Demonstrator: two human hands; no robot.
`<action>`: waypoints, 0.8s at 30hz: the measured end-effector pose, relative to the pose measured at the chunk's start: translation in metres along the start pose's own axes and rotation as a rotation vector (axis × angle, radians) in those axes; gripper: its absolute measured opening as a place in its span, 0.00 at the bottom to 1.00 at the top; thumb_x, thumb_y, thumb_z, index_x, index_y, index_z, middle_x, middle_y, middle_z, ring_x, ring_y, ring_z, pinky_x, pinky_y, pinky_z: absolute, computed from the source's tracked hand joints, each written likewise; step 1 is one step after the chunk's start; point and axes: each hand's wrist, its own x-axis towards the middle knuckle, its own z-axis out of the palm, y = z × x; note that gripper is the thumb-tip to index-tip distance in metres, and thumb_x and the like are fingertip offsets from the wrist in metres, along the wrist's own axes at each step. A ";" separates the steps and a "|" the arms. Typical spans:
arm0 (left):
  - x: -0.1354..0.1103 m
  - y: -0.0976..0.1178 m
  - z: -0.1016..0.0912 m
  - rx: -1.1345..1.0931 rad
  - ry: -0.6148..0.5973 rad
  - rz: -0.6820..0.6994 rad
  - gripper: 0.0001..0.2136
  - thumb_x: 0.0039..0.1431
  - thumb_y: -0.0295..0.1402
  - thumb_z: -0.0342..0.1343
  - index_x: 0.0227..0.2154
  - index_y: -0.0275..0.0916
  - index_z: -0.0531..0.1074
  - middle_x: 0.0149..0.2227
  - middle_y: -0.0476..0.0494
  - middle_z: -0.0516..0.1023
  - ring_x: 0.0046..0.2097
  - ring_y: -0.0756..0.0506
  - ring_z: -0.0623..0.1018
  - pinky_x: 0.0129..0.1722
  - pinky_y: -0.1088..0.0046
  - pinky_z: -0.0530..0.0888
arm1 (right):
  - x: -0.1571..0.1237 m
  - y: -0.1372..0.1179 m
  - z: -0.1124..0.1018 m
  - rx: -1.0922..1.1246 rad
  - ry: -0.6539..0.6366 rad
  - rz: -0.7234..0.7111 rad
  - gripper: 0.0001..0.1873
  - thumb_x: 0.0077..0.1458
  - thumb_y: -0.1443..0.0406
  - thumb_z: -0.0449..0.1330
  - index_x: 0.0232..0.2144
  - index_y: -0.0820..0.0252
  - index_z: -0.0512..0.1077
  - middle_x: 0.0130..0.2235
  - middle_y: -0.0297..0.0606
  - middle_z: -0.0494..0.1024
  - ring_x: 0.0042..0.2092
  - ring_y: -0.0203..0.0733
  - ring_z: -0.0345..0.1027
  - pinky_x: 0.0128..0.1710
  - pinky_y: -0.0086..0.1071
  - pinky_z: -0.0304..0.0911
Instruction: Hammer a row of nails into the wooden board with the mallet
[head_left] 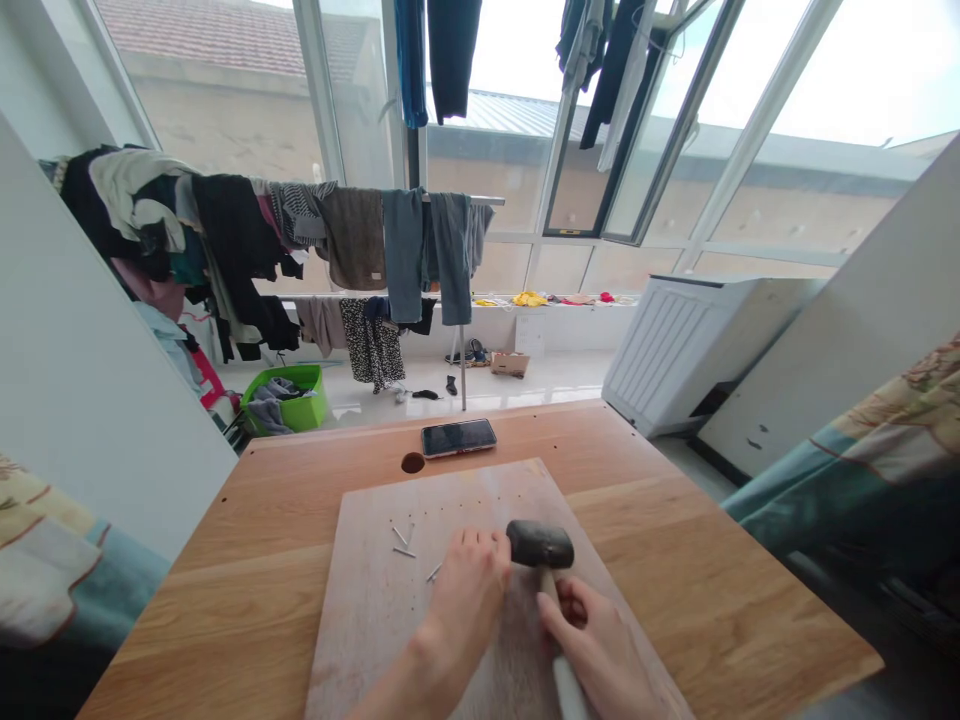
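Note:
My right hand (pixel 589 630) is closed around the handle of a black-headed rubber mallet (pixel 541 545), just below the head. The mallet head lies low over a pale wooden board (pixel 367 640), beside the fingers of my left hand (pixel 471 580). Seen from the back, my left hand rests over the board with its fingers bent down and together. Whatever is under those fingertips is hidden. Left of it, several loose nails (pixel 403 552) lie on the board, one partly showing by the wrist side. A row of small holes or marks runs along the board's far part.
Beneath the board is a wooden table (pixel 247 560) with a round hole (pixel 412 463). A phone (pixel 459 437) lies past the board's far edge. Beyond stand a laundry rack (pixel 463 370), a green basket (pixel 307 410) and a white appliance (pixel 660 340). Curtains (pixel 862 450) hang at both sides.

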 end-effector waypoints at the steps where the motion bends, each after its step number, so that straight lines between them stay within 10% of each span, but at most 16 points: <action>1: -0.001 -0.001 0.000 -0.007 0.003 0.013 0.14 0.54 0.16 0.54 0.43 0.31 0.74 0.37 0.34 0.79 0.38 0.37 0.79 0.37 0.65 0.73 | 0.002 0.003 -0.005 0.144 -0.065 0.030 0.22 0.49 0.44 0.58 0.27 0.55 0.66 0.26 0.37 0.78 0.27 0.46 0.77 0.25 0.33 0.69; 7: 0.000 -0.018 0.000 -0.225 0.070 0.039 0.18 0.49 0.11 0.52 0.38 0.37 0.71 0.41 0.40 0.77 0.43 0.40 0.78 0.44 0.66 0.74 | 0.015 0.013 -0.041 0.124 0.032 -0.060 0.19 0.53 0.46 0.57 0.32 0.53 0.62 0.24 0.26 0.72 0.14 0.33 0.62 0.14 0.27 0.57; 15: 0.036 -0.032 0.017 -0.766 0.285 -0.006 0.20 0.55 0.13 0.50 0.45 0.36 0.77 0.59 0.34 0.72 0.50 0.44 0.79 0.55 0.66 0.74 | 0.024 0.018 -0.052 -0.347 0.199 -0.226 0.15 0.59 0.57 0.53 0.44 0.54 0.72 0.41 0.45 0.85 0.44 0.52 0.80 0.42 0.37 0.72; 24: 0.081 -0.033 0.030 -1.024 0.413 -0.206 0.10 0.53 0.16 0.55 0.29 0.34 0.79 0.49 0.33 0.80 0.53 0.40 0.80 0.50 0.65 0.76 | 0.026 0.031 -0.041 -0.422 0.233 -0.165 0.20 0.63 0.54 0.49 0.47 0.55 0.74 0.30 0.41 0.85 0.36 0.52 0.82 0.35 0.35 0.71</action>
